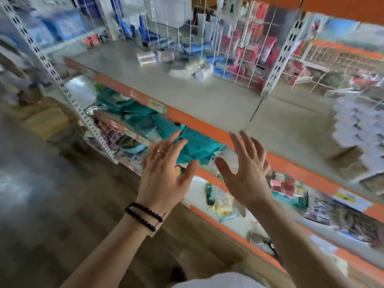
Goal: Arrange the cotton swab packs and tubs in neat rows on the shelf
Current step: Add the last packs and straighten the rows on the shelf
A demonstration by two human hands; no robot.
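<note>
— Two hands were up in front of the long grey metal shelf with the orange front edge (207, 96). What did they hold?

— Nothing. The left hand (166, 173), with a thin ring and black bead bands at the wrist, had its fingers spread wide. The right hand (247, 173) was spread wide too. Each grip was fully open, and both hung in the air, just short of the orange edge.

— Where were the cotton swabs?

— Far back on the shelf. A small see-through round tub (144, 58) stood there, and just beside it lay a messy heap of white and blue packs (193, 69). The picture was very blurry, so I could not tell them apart well.

— What could go wrong?

— I think the reach was long. An arm going in fast could knock the tub over or push packs into the white wire rack of red packets (247, 53) close beside them. Grabbing from a heap could also make loose packs slide off.
</note>
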